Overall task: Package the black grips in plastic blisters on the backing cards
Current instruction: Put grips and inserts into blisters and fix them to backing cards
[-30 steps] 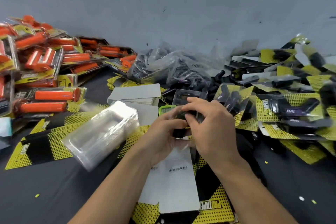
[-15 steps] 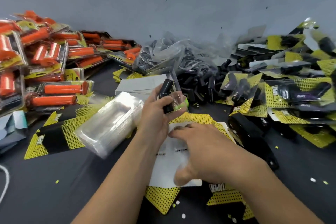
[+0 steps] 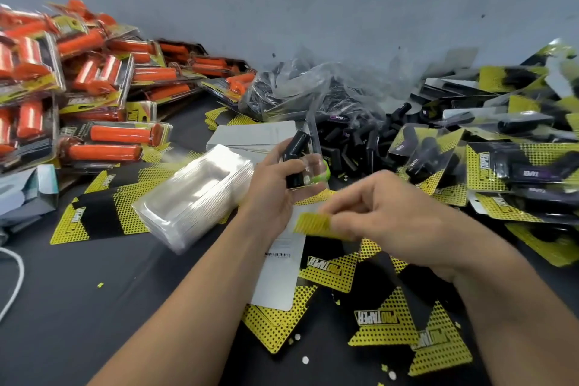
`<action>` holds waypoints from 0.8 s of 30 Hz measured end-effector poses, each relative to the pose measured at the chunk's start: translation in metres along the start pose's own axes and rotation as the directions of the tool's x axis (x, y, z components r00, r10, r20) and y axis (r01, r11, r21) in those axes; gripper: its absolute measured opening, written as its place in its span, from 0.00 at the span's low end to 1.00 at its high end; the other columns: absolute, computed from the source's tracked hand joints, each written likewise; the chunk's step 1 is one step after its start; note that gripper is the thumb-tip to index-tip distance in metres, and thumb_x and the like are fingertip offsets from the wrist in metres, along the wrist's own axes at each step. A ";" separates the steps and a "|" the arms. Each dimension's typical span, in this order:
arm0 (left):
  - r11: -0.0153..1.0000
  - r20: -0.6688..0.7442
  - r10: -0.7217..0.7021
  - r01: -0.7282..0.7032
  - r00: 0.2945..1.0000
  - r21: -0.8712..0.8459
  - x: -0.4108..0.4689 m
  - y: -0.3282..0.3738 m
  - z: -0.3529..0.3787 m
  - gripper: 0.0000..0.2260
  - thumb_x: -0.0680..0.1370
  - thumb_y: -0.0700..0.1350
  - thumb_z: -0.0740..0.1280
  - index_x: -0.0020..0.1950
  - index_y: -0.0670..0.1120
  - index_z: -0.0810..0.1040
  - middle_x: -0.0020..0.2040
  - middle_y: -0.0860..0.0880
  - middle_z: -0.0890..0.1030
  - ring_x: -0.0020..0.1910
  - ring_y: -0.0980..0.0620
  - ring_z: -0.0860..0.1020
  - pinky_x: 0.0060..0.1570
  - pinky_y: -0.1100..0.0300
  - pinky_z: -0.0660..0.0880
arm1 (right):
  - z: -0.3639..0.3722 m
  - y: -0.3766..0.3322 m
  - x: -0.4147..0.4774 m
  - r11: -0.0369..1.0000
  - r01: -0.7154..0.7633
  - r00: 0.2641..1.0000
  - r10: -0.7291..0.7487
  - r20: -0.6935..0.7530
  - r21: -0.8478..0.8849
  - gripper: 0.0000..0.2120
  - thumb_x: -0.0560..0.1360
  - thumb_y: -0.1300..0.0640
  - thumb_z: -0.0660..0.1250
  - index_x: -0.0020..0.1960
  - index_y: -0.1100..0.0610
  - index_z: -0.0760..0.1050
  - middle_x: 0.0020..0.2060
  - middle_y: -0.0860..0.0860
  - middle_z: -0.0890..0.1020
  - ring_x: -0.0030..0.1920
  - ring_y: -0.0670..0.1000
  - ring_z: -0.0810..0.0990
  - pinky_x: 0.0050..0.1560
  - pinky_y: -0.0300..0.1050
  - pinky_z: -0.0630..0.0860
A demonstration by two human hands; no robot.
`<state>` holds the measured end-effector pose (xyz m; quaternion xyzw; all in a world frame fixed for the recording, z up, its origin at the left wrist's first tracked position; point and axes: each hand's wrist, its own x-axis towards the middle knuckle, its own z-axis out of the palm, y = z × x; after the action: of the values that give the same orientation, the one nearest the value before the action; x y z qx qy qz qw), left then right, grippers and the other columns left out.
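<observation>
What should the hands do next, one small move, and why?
Probably bring the backing card up against the clear blister. The left hand grips the black grip together with the blister, and the right hand pinches the card's edge, lifted but not yet touching the blister.

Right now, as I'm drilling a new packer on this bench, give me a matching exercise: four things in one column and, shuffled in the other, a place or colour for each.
Things
1. orange packs
2. blister stack
3. white card
4. loose grips

Places or colours
A. flat in the centre, barcode up
B. black heap at centre back
C. piled at far left
D. clear, left of centre

Pairs: 1-C, 2-D, 3-A, 4-B.
</observation>
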<state>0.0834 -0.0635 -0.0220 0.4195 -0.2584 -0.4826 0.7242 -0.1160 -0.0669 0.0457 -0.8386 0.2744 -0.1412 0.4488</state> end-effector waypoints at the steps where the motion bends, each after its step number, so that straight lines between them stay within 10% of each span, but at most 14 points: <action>1: 1.000 0.014 0.002 -0.002 1.000 0.009 0.000 0.000 0.000 0.21 0.78 0.31 0.63 0.68 0.45 0.76 0.52 0.40 0.86 0.50 0.43 0.86 0.47 0.45 0.84 | -0.001 0.000 0.003 0.996 0.081 0.975 -0.069 -0.212 0.046 0.09 0.79 0.59 0.71 0.46 0.47 0.87 0.41 0.47 0.88 0.44 0.48 0.85 0.49 0.50 0.83; 4: 0.999 0.026 0.032 -0.033 0.999 0.032 0.000 0.001 -0.002 0.21 0.77 0.31 0.63 0.68 0.46 0.77 0.44 0.46 0.86 0.43 0.50 0.86 0.40 0.54 0.84 | -0.006 -0.001 0.006 0.939 0.344 0.625 -0.208 -0.752 0.026 0.12 0.78 0.58 0.73 0.44 0.40 0.83 0.40 0.36 0.86 0.42 0.40 0.85 0.41 0.34 0.79; 7: 0.998 -0.004 0.036 -0.035 0.999 0.058 0.001 0.001 -0.002 0.22 0.79 0.30 0.61 0.69 0.47 0.76 0.45 0.45 0.87 0.43 0.50 0.87 0.37 0.58 0.82 | -0.008 0.003 0.001 0.915 0.376 0.450 -0.317 -0.835 -0.145 0.08 0.77 0.53 0.74 0.49 0.39 0.83 0.42 0.34 0.85 0.41 0.42 0.85 0.37 0.34 0.79; 13: 0.984 -0.007 0.067 -0.065 0.998 0.167 -0.003 -0.003 0.004 0.19 0.79 0.32 0.65 0.67 0.46 0.78 0.47 0.47 0.87 0.44 0.50 0.86 0.37 0.54 0.82 | 0.019 0.010 0.011 0.899 0.222 0.563 -0.434 -0.704 -0.377 0.11 0.74 0.55 0.76 0.53 0.44 0.79 0.39 0.36 0.82 0.42 0.42 0.82 0.42 0.44 0.81; 18: 0.991 -0.014 0.056 -0.054 0.998 0.126 -0.005 -0.002 0.005 0.18 0.79 0.31 0.63 0.65 0.47 0.79 0.51 0.44 0.88 0.45 0.49 0.87 0.36 0.57 0.82 | 0.027 0.017 0.023 0.921 0.242 0.743 0.025 -0.669 0.304 0.07 0.83 0.61 0.66 0.54 0.50 0.80 0.45 0.45 0.87 0.47 0.47 0.87 0.50 0.50 0.84; 21: 0.995 -0.024 0.061 -0.059 0.998 0.076 -0.006 -0.001 0.008 0.18 0.79 0.30 0.62 0.63 0.47 0.79 0.45 0.45 0.87 0.43 0.47 0.86 0.36 0.54 0.83 | 0.022 0.021 0.024 0.727 0.032 0.912 0.260 -0.318 0.686 0.13 0.85 0.59 0.61 0.51 0.59 0.83 0.47 0.55 0.88 0.50 0.55 0.87 0.57 0.52 0.83; 24: 0.999 -0.023 0.029 -0.030 0.999 -0.013 -0.006 -0.001 0.010 0.18 0.79 0.28 0.61 0.61 0.47 0.78 0.47 0.40 0.87 0.48 0.40 0.86 0.40 0.47 0.84 | 0.034 0.026 0.025 0.829 -0.228 0.945 0.314 -0.088 0.511 0.14 0.84 0.58 0.62 0.48 0.62 0.83 0.37 0.53 0.85 0.39 0.50 0.84 0.43 0.44 0.80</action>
<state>0.0725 -0.0614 -0.0173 0.4163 -0.2530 -0.4687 0.7369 -0.0882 -0.0702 0.0050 -0.6329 0.3824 -0.2116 0.6390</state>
